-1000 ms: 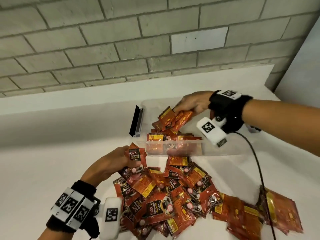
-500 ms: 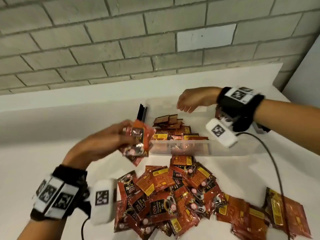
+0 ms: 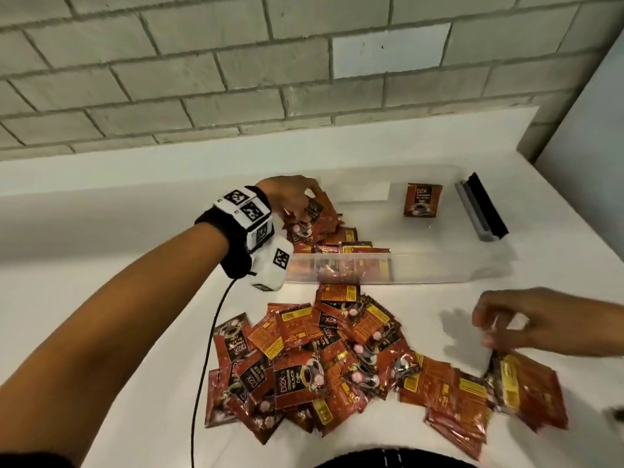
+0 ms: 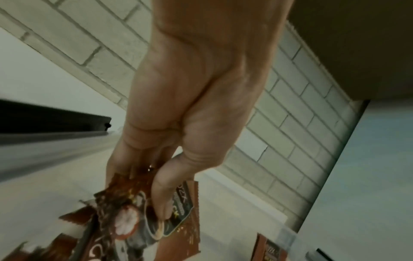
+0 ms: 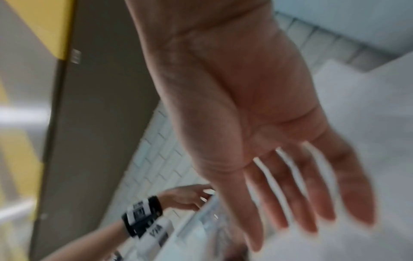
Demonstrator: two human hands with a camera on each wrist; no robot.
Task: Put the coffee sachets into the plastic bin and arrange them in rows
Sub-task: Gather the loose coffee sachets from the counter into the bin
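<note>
Red and black coffee sachets lie in a loose pile on the white table in front of the clear plastic bin. My left hand is over the bin's left end and pinches a bunch of sachets between thumb and fingers. Below it, several sachets lie in a row against the bin's front wall. One sachet stands alone at the bin's far right. My right hand hovers with fingers spread over a smaller stack of sachets at the right, holding nothing.
A black and grey bar lies beside the bin's right end. A brick wall and white ledge run behind the bin. A black cable hangs from my left wrist across the table, left of the pile.
My left hand lifted a bunch of sachets from the pile and carried it into the bin's left end. My right hand let go of its sachets in the bin and dropped to the right stack.
</note>
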